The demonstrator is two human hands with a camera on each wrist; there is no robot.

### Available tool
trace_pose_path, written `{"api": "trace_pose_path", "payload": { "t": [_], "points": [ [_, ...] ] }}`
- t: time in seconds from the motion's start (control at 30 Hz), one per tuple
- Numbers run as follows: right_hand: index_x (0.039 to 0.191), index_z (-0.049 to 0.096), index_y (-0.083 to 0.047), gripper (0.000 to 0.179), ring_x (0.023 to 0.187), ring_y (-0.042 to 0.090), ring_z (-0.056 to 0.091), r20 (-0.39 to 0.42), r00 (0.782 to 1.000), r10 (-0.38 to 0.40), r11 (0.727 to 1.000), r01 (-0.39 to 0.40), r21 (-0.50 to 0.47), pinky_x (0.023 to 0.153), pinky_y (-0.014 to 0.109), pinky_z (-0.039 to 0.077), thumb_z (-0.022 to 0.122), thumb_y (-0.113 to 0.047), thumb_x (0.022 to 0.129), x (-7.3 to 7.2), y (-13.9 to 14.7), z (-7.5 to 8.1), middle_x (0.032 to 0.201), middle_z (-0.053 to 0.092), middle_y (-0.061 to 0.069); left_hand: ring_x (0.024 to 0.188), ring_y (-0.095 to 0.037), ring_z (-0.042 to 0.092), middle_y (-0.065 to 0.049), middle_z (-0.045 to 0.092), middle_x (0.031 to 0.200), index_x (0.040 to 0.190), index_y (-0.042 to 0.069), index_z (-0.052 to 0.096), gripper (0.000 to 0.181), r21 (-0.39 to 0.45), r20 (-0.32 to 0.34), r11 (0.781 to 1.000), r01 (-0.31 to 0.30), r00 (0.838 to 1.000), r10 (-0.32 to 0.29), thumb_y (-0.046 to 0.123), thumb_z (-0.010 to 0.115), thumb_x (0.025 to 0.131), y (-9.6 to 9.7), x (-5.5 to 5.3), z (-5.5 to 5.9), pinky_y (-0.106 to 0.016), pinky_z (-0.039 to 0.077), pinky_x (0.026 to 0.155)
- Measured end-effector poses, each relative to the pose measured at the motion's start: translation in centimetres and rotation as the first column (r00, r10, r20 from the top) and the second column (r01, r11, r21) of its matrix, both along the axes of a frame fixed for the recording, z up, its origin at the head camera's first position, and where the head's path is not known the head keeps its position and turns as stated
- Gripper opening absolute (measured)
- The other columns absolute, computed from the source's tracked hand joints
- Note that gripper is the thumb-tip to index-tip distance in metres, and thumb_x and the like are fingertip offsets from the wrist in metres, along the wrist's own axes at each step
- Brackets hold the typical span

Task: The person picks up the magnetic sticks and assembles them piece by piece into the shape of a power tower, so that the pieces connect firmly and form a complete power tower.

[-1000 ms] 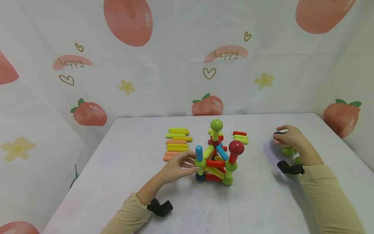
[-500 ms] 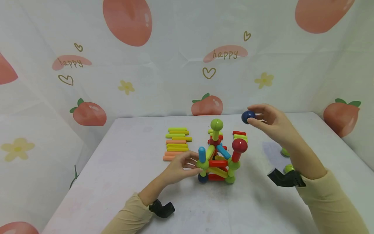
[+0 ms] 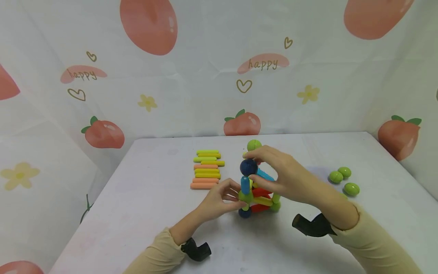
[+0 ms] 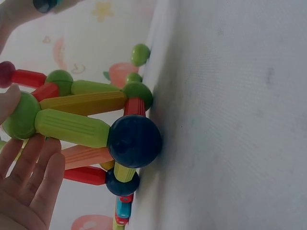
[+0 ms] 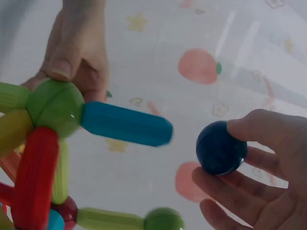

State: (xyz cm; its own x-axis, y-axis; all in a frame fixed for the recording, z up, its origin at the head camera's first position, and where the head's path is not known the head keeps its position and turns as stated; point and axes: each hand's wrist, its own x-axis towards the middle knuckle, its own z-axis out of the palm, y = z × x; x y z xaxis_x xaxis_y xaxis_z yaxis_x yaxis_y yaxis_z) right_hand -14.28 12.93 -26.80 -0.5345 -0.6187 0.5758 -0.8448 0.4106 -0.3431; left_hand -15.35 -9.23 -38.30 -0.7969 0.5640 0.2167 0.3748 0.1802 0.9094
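Between thumb and fingers my right hand [image 3: 287, 177] pinches a dark blue ball [image 3: 248, 167]. It is just above an upright blue stick [image 3: 245, 185]; the right wrist view shows a gap between the ball [image 5: 220, 147] and the stick's free end [image 5: 160, 132]. That stick rises from a green ball [image 5: 56, 108] on a frame of coloured sticks and balls. My left hand [image 3: 220, 201] grips this green ball [image 4: 21, 115], thumb on one side and fingers on the other. In the head view my right hand hides the frame's red ball [image 4: 6, 74].
Several loose green balls [image 3: 351, 188] lie on the table's right side. Rows of yellow and orange sticks [image 3: 207, 171] lie left of the frame. A patterned cloth [image 3: 191, 95] hangs behind the white table [image 3: 164, 167].
My right hand has lifted the dark blue ball from the right side and carried it left, over the blue stick. The frame has slid slightly right with my left hand on it.
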Motion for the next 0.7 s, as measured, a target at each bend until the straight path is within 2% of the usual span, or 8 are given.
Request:
{"api": "trace_pose_path", "payload": {
  "t": [0.03,0.1,0.2,0.27,0.33,0.43,0.53,0.7],
  "points": [
    [0.118,0.056,-0.009,0.044,0.09,0.008,0.06,-0.003,1.0,-0.015,0.999,0.015,0.031,0.078,0.026,0.054,0.074,-0.012,0.078,0.1,-0.2,-0.2,0.104,0.062,-0.001,0.093,-0.02,0.065,-0.017,0.062,0.107,0.106,0.002,0.054,0.03,-0.005,-0.002,1.0,-0.002,1.0,0.002,0.008,0.071,0.081,0.0,0.0,0.0,-0.022,0.055,0.081],
    [0.118,0.056,-0.01,0.045,0.088,0.008,0.059,-0.014,0.999,-0.05,0.995,0.051,0.084,0.075,0.026,0.055,0.076,-0.016,0.077,0.3,-0.5,-0.4,0.105,0.062,0.0,0.094,-0.02,0.065,-0.017,0.062,0.108,0.106,0.002,0.054,0.03,-0.014,-0.003,1.0,-0.005,1.0,0.005,0.008,0.071,0.081,0.1,0.1,0.1,-0.022,0.055,0.081],
    [0.117,0.058,-0.01,0.049,0.09,0.012,0.06,-0.096,0.991,-0.094,0.986,0.106,0.131,0.078,0.031,0.054,0.079,-0.02,0.074,0.4,-0.7,-0.7,0.103,0.064,0.001,0.094,-0.021,0.065,-0.017,0.063,0.109,0.106,0.002,0.054,0.03,-0.019,-0.003,1.0,-0.008,1.0,0.008,0.008,0.07,0.081,0.1,0.1,0.1,-0.022,0.055,0.081],
    [0.116,0.059,-0.01,0.051,0.092,0.015,0.06,-0.153,0.983,-0.105,0.984,0.125,0.126,0.086,0.037,0.052,0.08,-0.022,0.071,0.3,-0.7,-0.7,0.101,0.065,0.001,0.094,-0.021,0.065,-0.017,0.063,0.109,0.106,0.002,0.054,0.03,-0.021,0.0,1.0,-0.009,1.0,0.009,0.008,0.07,0.082,0.1,0.1,0.1,-0.022,0.055,0.082],
    [0.116,0.059,-0.009,0.052,0.097,0.018,0.059,-0.169,0.978,-0.119,0.985,0.138,0.102,0.09,0.043,0.049,0.081,-0.023,0.071,0.3,-0.2,-0.6,0.101,0.065,0.001,0.094,-0.022,0.065,-0.017,0.062,0.109,0.106,0.002,0.054,0.03,-0.019,0.006,1.0,-0.009,1.0,0.009,0.008,0.07,0.082,0.1,0.1,0.1,-0.022,0.055,0.082],
    [0.116,0.06,-0.01,0.047,0.099,0.017,0.058,-0.128,0.98,-0.152,0.986,0.16,0.055,0.088,0.042,0.05,0.078,-0.019,0.074,0.0,1.1,-0.2,0.106,0.065,0.001,0.095,-0.021,0.065,-0.016,0.062,0.109,0.107,0.003,0.054,0.031,-0.02,0.024,1.0,-0.009,1.0,0.009,0.01,0.07,0.082,0.0,0.1,0.1,-0.022,0.055,0.082],
    [0.114,0.061,-0.012,0.042,0.098,0.013,0.059,-0.056,0.985,-0.166,0.986,0.167,0.016,0.082,0.03,0.052,0.077,-0.012,0.075,-0.6,2.9,0.1,0.107,0.066,-0.001,0.095,-0.02,0.064,-0.016,0.062,0.109,0.109,0.004,0.054,0.032,-0.034,0.024,0.999,0.005,1.0,-0.004,0.012,0.07,0.083,-0.2,0.1,0.1,-0.022,0.054,0.083],
    [0.11,0.062,-0.015,0.04,0.092,0.0,0.057,0.083,0.991,-0.105,0.994,0.103,0.024,0.082,0.013,0.046,0.076,-0.005,0.074,-1.8,6.0,0.1,0.1,0.065,-0.009,0.097,-0.021,0.064,-0.013,0.063,0.109,0.113,0.005,0.056,0.032,-0.104,-0.002,0.995,0.003,1.0,-0.003,0.015,0.069,0.084,-1.3,-0.4,0.3,-0.022,0.053,0.085]
  ]
}}
